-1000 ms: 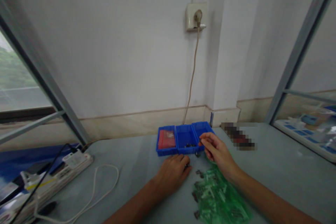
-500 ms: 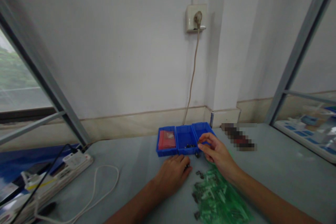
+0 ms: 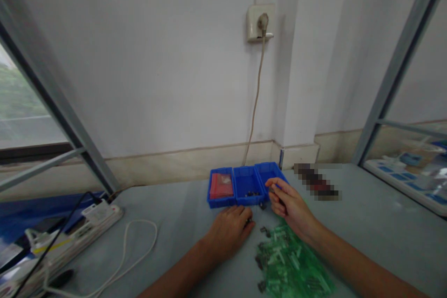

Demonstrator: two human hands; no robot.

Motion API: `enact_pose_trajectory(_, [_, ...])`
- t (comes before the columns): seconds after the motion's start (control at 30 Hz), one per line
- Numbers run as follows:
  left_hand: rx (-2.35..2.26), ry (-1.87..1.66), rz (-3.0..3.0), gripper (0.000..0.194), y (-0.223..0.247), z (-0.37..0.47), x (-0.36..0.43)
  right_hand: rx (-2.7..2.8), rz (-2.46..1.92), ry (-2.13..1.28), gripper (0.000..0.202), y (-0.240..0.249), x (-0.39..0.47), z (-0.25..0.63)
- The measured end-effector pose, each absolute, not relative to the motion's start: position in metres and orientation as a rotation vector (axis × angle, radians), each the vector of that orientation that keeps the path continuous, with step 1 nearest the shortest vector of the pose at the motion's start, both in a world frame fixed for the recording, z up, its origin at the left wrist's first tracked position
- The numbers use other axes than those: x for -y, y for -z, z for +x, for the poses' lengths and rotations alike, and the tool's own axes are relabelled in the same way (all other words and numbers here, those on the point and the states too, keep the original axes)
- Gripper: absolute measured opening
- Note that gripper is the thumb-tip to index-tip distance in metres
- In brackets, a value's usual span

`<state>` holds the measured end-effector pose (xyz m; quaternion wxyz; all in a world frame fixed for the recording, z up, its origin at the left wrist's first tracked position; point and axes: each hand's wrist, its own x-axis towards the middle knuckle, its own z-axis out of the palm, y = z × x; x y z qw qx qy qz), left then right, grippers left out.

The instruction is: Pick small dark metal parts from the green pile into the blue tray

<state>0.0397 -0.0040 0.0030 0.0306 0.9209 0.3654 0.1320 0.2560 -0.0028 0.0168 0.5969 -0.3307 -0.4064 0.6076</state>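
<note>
Small part (image 3: 271, 189) is pinched by the right hand (image 3: 289, 202) near the front edge of the rightmost blue bin (image 3: 268, 170); a dark piece (image 3: 248, 220) is held by the curled left hand (image 3: 227, 229), well apart from the white cable (image 3: 156, 231).

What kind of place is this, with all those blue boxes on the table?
Probably a worktable for small parts, set against a wall: there are open blue boxes, green plastic with little pieces beside it, and a long power strip on the left.
</note>
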Motion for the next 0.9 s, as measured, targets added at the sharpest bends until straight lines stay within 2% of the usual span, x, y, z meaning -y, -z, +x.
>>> enact_pose_trajectory(0.13, [-1.127, -0.409, 2.842, 0.006, -0.0031, 0.0396, 0.0042, 1.061, -0.849, -1.298, 0.031, -0.0144, 0.0011, 0.2565])
enact_pose_trajectory(0.33, [-1.127, -0.403, 2.848, 0.006, -0.0037, 0.0398, 0.005, 1.425, -1.024, -0.808, 0.024, -0.0137, 0.0051, 0.2558])
enact_pose_trajectory(0.43, [-1.129, -0.404, 2.856, 0.007, -0.0041, 0.0399, 0.005, 1.503, -1.062, -0.694, 0.023, -0.0133, 0.0077, 0.2551])
enact_pose_trajectory(0.7, [-1.115, -0.42, 2.848, 0.006, -0.0006, 0.0395, 0.0036, 1.503, -1.041, -0.773, 0.024, -0.0159, 0.0066, 0.2562])
enact_pose_trajectory(0.9, [-1.108, -0.434, 2.849, 0.006, -0.0006, 0.0388, 0.0037, 1.329, -0.984, -1.089, 0.034, -0.0136, 0.0054, 0.2543])
